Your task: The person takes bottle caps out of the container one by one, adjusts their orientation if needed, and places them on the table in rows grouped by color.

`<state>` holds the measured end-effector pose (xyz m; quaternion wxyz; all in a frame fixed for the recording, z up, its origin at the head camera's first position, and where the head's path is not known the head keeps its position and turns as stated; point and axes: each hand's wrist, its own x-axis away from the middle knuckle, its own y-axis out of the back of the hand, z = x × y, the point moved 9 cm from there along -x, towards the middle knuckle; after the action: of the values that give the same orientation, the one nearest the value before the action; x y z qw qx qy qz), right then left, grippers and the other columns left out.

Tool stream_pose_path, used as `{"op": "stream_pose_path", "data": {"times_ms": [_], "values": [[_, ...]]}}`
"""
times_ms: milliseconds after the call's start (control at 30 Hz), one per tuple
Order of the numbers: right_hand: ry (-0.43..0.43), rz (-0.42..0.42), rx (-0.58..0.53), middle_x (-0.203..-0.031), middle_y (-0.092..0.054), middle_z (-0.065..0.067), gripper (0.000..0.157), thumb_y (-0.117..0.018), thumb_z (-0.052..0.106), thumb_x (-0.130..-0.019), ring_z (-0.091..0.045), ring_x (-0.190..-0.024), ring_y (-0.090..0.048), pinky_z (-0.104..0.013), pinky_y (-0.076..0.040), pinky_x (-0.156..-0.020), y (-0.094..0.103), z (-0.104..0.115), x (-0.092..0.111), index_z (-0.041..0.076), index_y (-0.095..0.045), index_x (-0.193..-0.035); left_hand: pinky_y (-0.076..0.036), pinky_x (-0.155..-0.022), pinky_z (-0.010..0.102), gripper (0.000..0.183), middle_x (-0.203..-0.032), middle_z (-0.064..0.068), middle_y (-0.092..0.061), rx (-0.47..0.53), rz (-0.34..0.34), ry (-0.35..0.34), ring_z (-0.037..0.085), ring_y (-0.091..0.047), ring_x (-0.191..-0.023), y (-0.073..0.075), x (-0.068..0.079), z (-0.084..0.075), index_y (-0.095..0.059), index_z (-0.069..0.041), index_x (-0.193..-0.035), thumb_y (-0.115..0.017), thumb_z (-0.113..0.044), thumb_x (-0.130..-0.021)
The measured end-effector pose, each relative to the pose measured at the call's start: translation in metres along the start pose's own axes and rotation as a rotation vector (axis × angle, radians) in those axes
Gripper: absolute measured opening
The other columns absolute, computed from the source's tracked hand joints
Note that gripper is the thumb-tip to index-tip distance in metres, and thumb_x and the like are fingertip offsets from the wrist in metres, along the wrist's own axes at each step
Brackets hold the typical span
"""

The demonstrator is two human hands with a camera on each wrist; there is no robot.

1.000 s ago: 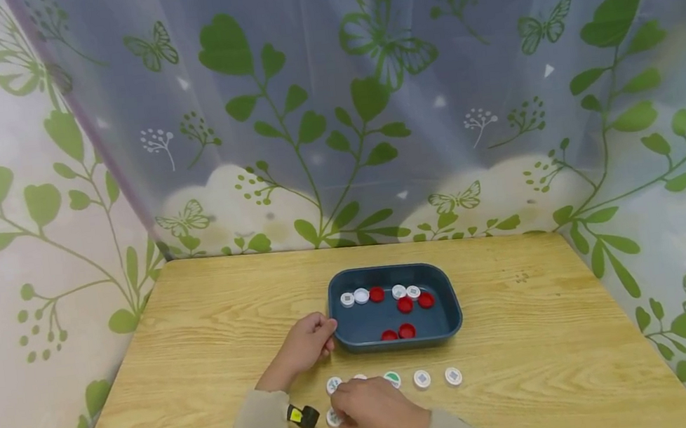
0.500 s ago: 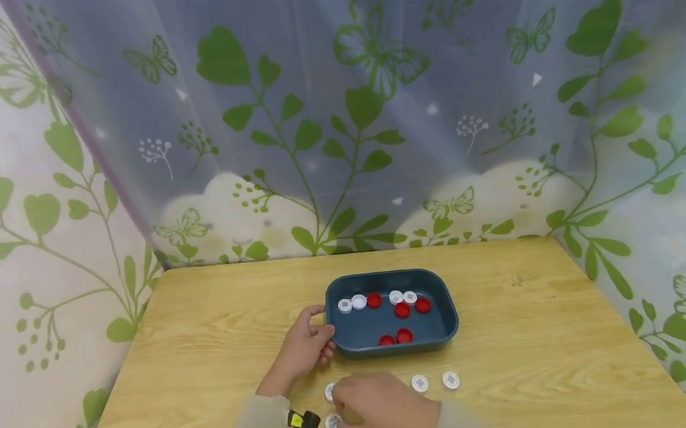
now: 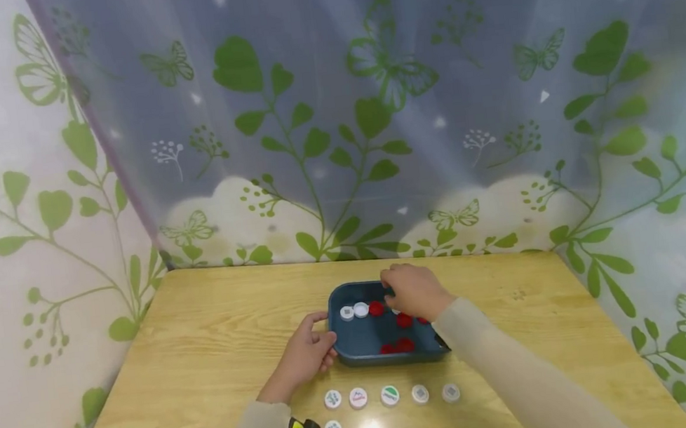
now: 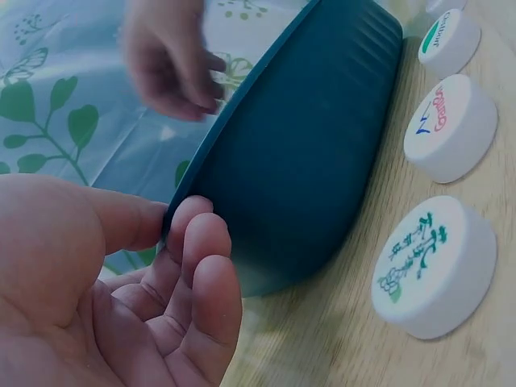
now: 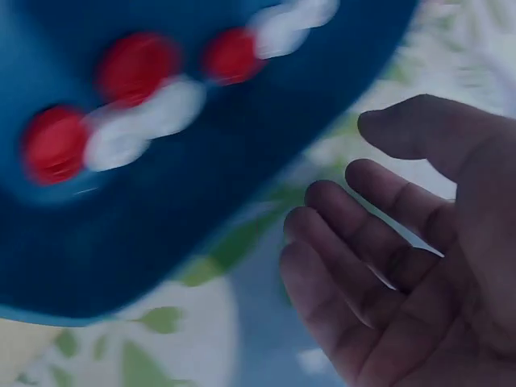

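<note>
Tray [image 3: 358, 343], right of the left hand [image 3: 304, 349], is pinched by it at the rim [image 4: 266, 68], with caps [image 3: 376, 308] scattered inside. Near the far side, the right hand [image 3: 417, 290] is seen empty, fingers [image 5: 355, 222] loosely parted; were the tray knocked by it, caps might be shifted.

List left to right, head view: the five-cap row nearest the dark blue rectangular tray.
Round white plastic cap with green print, white cap with red/blue print, white cap with green patch, white cap with grey square, second white cap with grey square.
</note>
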<state>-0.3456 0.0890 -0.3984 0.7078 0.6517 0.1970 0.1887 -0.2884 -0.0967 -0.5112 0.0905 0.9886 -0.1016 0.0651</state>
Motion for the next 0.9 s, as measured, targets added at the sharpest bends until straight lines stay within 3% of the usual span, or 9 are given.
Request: {"op": "stream_pose_path", "data": {"times_ms": [100,233,500,700,900], "values": [[-0.074,0.075,0.039,-0.081,-0.064,-0.002,0.016,-0.081,0.019,-0.090,-0.018,-0.068,-0.058,-0.039,-0.051,-0.063,-0.022,-0.023,-0.004,0.010,-0.067,-0.089,-0.051,-0.054,0.026,0.050,-0.078,0.008,-0.067,-0.006,0.018,0.000,0.015,-0.060,-0.060,-0.002,0.000,0.000,-0.040,-0.009,-0.154,-0.057,-0.013,-0.107],[-0.141,0.133,-0.001,-0.068,-0.060,-0.002,0.026,-0.082,0.020,-0.089,-0.019,-0.061,-0.054,-0.039,-0.047,-0.059,-0.038,-0.040,-0.005,0.011,-0.063,-0.074,-0.050,-0.054,0.025,0.050,-0.078,0.007,-0.067,-0.006,0.013,0.009,0.014,-0.059,-0.060,0.000,0.000,0.001,-0.040,-0.010,-0.154,-0.056,-0.014,-0.107],[-0.245,0.276,-0.063,-0.083,-0.070,-0.009,0.018,-0.080,0.020,-0.091,-0.022,-0.072,-0.063,-0.043,-0.056,-0.071,-0.060,-0.059,-0.005,0.005,-0.072,-0.087,-0.050,-0.054,0.025,0.051,-0.078,0.008,-0.067,-0.005,0.013,0.007,0.014,-0.059,-0.060,0.002,0.000,-0.003,-0.039,-0.009,-0.155,-0.056,-0.015,-0.107],[-0.222,0.267,0.010,-0.080,-0.070,-0.007,0.014,-0.079,0.014,-0.089,-0.021,-0.069,-0.061,-0.043,-0.056,-0.068,-0.059,-0.051,-0.006,0.006,-0.071,-0.081,-0.050,-0.054,0.026,0.050,-0.077,0.007,-0.067,-0.015,0.004,0.004,0.014,-0.059,-0.059,0.002,-0.001,-0.002,-0.040,-0.008,-0.154,-0.056,-0.014,-0.107],[-0.132,0.199,0.108,-0.074,-0.070,-0.008,0.017,-0.080,0.010,-0.085,-0.023,-0.066,-0.066,-0.045,-0.059,-0.067,-0.060,-0.032,-0.009,0.008,-0.069,-0.073,-0.050,-0.053,0.026,0.050,-0.076,0.007,-0.067,-0.007,0.006,-0.004,0.014,-0.059,-0.058,0.001,0.001,-0.004,-0.041,-0.007,-0.153,-0.056,-0.012,-0.106]]}}
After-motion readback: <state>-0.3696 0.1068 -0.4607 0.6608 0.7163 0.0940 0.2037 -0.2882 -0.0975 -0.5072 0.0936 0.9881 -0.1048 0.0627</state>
